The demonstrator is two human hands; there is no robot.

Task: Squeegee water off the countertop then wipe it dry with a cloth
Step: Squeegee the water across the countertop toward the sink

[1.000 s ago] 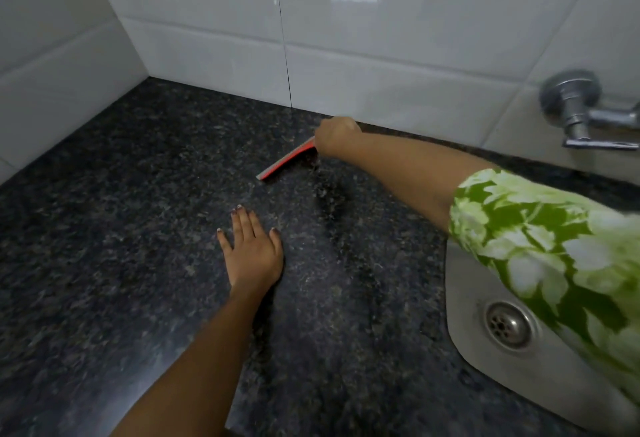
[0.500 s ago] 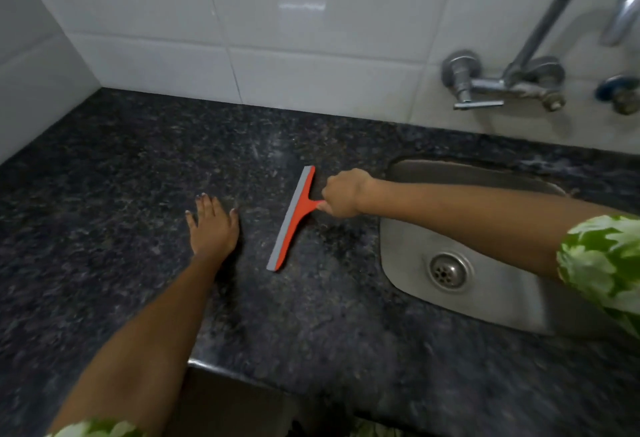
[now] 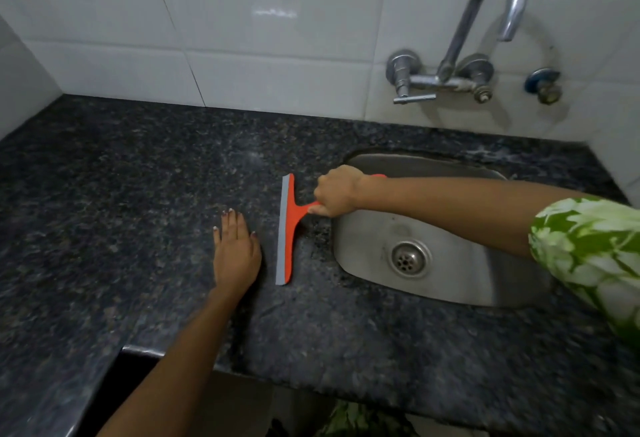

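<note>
An orange squeegee (image 3: 288,229) with a grey blade lies blade-down on the dark speckled granite countertop (image 3: 121,201), just left of the sink. My right hand (image 3: 337,191) is shut on its handle, at the sink's left rim. My left hand (image 3: 235,249) rests flat on the counter, fingers apart, just left of the blade and not touching it. No cloth is in view.
A steel sink (image 3: 450,270) with a round drain (image 3: 410,258) is set into the counter on the right. A wall tap (image 3: 485,21) arches over it. White tiled walls close the back and left. The counter's front edge (image 3: 242,367) runs below my arms.
My right hand has pulled the squeegee from the back wall forward and right, toward the sink. The blade has turned nearly front-to-back. My left hand stays flat on the counter.
</note>
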